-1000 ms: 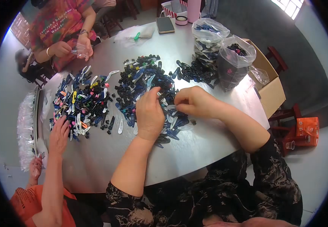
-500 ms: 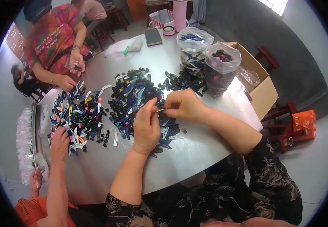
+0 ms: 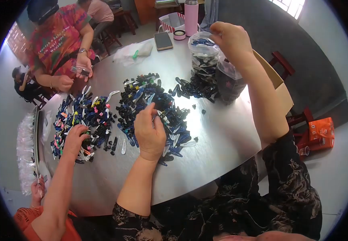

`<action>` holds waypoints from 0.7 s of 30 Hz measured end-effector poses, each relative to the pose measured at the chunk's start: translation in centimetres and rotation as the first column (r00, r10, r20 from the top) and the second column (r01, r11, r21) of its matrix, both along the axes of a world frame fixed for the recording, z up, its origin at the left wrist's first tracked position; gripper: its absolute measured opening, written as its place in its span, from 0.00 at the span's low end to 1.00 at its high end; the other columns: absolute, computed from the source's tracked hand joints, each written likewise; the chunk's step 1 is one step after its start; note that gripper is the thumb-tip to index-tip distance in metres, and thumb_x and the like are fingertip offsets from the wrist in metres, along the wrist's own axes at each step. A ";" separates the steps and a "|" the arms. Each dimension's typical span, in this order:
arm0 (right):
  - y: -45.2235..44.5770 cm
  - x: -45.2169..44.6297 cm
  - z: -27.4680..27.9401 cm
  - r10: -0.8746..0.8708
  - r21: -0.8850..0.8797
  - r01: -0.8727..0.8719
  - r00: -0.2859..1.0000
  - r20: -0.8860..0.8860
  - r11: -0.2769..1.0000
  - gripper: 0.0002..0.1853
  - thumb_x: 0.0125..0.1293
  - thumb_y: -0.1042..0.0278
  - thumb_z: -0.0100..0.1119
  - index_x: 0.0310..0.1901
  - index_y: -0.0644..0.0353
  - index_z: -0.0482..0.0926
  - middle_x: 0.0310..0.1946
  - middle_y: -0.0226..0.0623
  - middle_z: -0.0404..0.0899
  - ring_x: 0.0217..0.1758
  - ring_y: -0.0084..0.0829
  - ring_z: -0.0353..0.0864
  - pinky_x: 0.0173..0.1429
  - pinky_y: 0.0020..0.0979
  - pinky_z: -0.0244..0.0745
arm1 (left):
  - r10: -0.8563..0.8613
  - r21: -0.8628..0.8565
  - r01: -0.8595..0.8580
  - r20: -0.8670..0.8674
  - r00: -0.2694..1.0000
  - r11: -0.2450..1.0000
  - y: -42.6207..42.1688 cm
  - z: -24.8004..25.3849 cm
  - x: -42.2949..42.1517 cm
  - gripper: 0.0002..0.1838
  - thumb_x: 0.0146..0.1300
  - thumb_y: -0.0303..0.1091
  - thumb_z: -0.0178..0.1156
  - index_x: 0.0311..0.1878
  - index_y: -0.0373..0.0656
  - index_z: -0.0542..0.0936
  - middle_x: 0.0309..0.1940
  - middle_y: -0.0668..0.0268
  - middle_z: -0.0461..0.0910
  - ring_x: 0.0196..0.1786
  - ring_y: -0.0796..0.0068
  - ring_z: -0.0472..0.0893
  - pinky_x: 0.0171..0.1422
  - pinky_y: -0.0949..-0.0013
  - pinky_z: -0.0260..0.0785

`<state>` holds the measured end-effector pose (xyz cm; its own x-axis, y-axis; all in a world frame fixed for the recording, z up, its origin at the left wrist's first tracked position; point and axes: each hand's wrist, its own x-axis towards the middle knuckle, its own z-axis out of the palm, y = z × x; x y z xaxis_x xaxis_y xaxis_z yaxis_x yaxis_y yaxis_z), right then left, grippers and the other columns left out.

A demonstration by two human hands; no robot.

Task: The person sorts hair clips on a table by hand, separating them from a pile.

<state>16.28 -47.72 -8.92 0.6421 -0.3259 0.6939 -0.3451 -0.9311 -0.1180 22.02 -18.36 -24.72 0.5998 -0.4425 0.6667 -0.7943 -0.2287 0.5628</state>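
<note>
My left hand (image 3: 150, 132) is over the near side of a mixed pile of hair clips (image 3: 146, 90), black, navy, white and light blue snap clips with small black claw clips. Its thumb and fingers are apart and I see nothing held. A light blue snap clip (image 3: 150, 98) shows just beyond its fingertips. My right hand (image 3: 234, 42) is raised over two clear plastic bags, thumb apart from the curled fingers, with nothing visible in it. One bag (image 3: 204, 60) contains blue, white and black snap clips. The other bag (image 3: 229, 84), dark with small clips, is partly hidden by my forearm.
A second pile of clips (image 3: 97, 116) lies left, where a co-worker's hand (image 3: 75, 138) reaches in. Across the table, another person's hands (image 3: 83, 66) hold a small clear packet. A phone (image 3: 163, 41), a pink bottle (image 3: 191, 18) and a cardboard box (image 3: 282, 96) stand around the far side.
My right hand has moved from beside my left hand, up and away to above the bags. The thin clip between my hands no longer shows. The co-worker's hand at left shifted right.
</note>
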 end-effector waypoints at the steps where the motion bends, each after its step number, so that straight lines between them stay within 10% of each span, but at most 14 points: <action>1: 0.0 -0.2 -0.2 0.004 0.003 -0.004 1.000 -0.004 1.000 0.11 0.63 0.64 0.70 0.45 0.57 0.87 0.40 0.43 0.89 0.42 0.44 0.89 0.48 0.39 0.82 | 0.046 0.001 -0.046 -0.003 0.999 0.999 0.1 -0.1 0.1 0.22 0.61 0.18 0.58 0.60 0.38 0.77 0.40 0.58 0.80 0.44 0.54 0.79 0.53 0.54 0.70; 5: 4.2 -1.8 -2.7 0.200 0.131 -0.201 0.979 0.021 0.971 0.09 0.62 0.69 0.70 0.43 0.60 0.86 0.35 0.43 0.87 0.37 0.39 0.88 0.45 0.36 0.81 | 0.138 -0.007 -0.137 0.012 0.990 0.990 0.2 -0.5 0.6 0.21 0.62 0.19 0.56 0.59 0.38 0.77 0.41 0.58 0.81 0.45 0.54 0.79 0.54 0.54 0.70; 9: 8.6 -4.3 -6.6 0.738 0.552 -0.568 0.660 -0.136 0.610 0.06 0.58 0.79 0.69 0.37 0.65 0.84 0.32 0.42 0.85 0.35 0.36 0.86 0.43 0.33 0.80 | 0.182 0.045 -0.181 -0.028 0.983 0.982 0.4 -0.6 0.8 0.19 0.64 0.20 0.53 0.59 0.38 0.77 0.42 0.58 0.82 0.47 0.53 0.80 0.55 0.53 0.70; 21: 11.1 -3.7 -13.7 0.813 0.604 -0.613 0.572 -0.105 0.509 0.08 0.57 0.77 0.70 0.39 0.61 0.84 0.37 0.38 0.79 0.40 0.38 0.83 0.44 0.36 0.78 | 0.147 0.091 -0.138 -0.101 0.984 0.986 0.6 -1.3 1.3 0.17 0.69 0.21 0.51 0.59 0.40 0.78 0.36 0.60 0.85 0.38 0.62 0.84 0.47 0.61 0.76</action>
